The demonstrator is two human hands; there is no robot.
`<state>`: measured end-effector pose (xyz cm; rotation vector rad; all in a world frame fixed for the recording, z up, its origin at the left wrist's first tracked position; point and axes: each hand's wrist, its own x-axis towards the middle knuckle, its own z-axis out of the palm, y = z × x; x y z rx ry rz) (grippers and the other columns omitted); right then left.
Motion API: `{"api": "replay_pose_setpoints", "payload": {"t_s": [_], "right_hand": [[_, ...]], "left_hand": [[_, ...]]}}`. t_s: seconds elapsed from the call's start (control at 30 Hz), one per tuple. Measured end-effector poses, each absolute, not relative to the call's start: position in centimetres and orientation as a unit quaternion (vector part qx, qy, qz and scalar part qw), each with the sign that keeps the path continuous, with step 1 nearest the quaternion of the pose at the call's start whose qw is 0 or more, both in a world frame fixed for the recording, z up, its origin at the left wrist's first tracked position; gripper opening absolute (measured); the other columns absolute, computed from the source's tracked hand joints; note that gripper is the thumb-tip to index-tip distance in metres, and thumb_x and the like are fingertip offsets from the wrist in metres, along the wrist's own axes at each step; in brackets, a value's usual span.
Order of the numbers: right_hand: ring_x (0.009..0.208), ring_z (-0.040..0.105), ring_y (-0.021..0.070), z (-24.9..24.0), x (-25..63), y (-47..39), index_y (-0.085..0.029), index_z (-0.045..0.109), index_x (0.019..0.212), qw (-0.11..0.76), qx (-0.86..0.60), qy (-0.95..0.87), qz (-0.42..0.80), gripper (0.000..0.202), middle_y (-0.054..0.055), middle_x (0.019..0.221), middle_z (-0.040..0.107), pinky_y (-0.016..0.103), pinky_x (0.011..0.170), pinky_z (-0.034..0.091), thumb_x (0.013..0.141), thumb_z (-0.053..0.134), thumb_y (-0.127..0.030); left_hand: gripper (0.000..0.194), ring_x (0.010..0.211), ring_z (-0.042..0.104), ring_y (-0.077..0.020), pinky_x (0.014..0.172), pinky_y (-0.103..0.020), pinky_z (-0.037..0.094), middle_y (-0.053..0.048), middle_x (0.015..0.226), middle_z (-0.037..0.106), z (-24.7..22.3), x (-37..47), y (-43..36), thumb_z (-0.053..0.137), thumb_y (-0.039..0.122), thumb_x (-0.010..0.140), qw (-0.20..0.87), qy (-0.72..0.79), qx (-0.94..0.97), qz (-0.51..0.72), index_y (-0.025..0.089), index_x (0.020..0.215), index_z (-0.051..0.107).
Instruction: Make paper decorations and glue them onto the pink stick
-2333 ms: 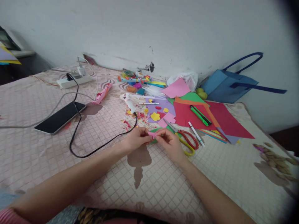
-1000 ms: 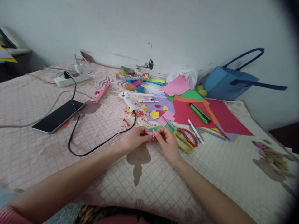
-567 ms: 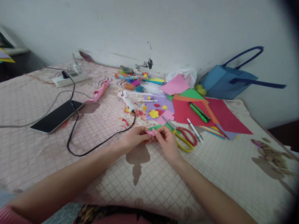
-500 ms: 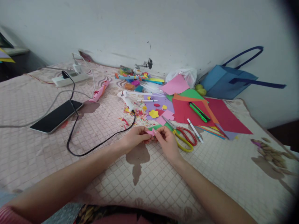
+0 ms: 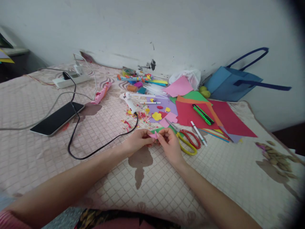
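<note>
Between my two hands is a small piece of pink paper [image 5: 154, 135], bent up in the middle. My left hand [image 5: 137, 140] pinches its left end, thumb and fingers closed. On the other side, my right hand [image 5: 170, 144] grips the right end between thumb and forefinger. Part of the paper is hidden by my fingertips. Just behind the hands lies green paper [image 5: 158, 129]. Scissors with yellow and red handles [image 5: 188, 149] rest right beside my right hand, their blades pointing away. A yellow paper flower [image 5: 157, 116] lies farther back on a purple sheet [image 5: 170, 103].
A white glue gun [image 5: 130, 103] stands behind the hands, its black cord [image 5: 97, 152] looping left. A phone-like tablet [image 5: 58, 119] lies left. Red paper [image 5: 187, 114], a green cutter [image 5: 203, 114] and a marker [image 5: 199, 133] are to the right. A blue bag [image 5: 232, 83] leans at the wall.
Almost nothing differs. Both hands keep their pinch on the pink paper, with only a very slight shift of the fingers.
</note>
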<state>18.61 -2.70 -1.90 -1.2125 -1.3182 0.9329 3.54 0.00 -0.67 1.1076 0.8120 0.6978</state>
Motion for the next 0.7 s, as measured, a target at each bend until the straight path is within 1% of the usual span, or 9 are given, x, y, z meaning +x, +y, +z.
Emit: {"api": "replay_pose_setpoints", "payload": {"t_s": [0.17,0.33,0.53,0.7], "right_hand": [[0.067,0.055,0.0133,-1.99,18.44,-2.79,-0.023,0.049,0.09,0.545,-0.509,-0.54,0.391,0.019,-0.001,0.075,0.055,0.026,0.06,0.046,0.078,0.061,-0.03],[0.065,0.056,0.0131,-2.05,18.41,-2.82,-0.022,0.049,0.09,0.545,-0.5,-0.534,0.411,0.019,-0.001,0.075,0.057,0.026,0.059,0.047,0.077,0.062,-0.03],[0.064,0.056,0.0133,-1.72,18.44,-2.8,-0.022,0.053,0.091,0.521,-0.496,-0.54,0.437,0.018,-0.001,0.073,0.059,0.027,0.06,0.046,0.077,0.062,-0.031],[0.065,0.054,0.0128,-1.21,18.83,-2.65,-0.02,0.059,0.084,0.491,-0.497,-0.572,0.43,0.014,0.0,0.072,0.058,0.025,0.059,0.044,0.078,0.061,-0.032]], "left_hand": [[0.022,0.054,0.05,-0.0066,0.053,-0.019,0.037,0.002,0.064,0.058,-0.63,3.5,-0.01,0.07,0.028,0.068,0.715,0.366,0.51,0.306,0.013,0.076,0.054],[0.024,0.054,0.051,-0.0076,0.053,-0.02,0.038,0.002,0.063,0.059,-0.49,3.59,-0.09,0.069,0.032,0.068,0.698,0.379,0.523,0.308,0.014,0.073,0.054],[0.017,0.052,0.05,-0.0082,0.051,-0.02,0.036,0.003,0.056,0.055,-0.68,3.5,0.0,0.065,0.028,0.069,0.665,0.398,0.555,0.301,0.014,0.071,0.055],[0.014,0.051,0.049,-0.0076,0.049,-0.018,0.035,0.004,0.056,0.055,-0.82,3.22,0.13,0.065,0.024,0.068,0.622,0.4,0.602,0.301,0.013,0.071,0.056]]}}
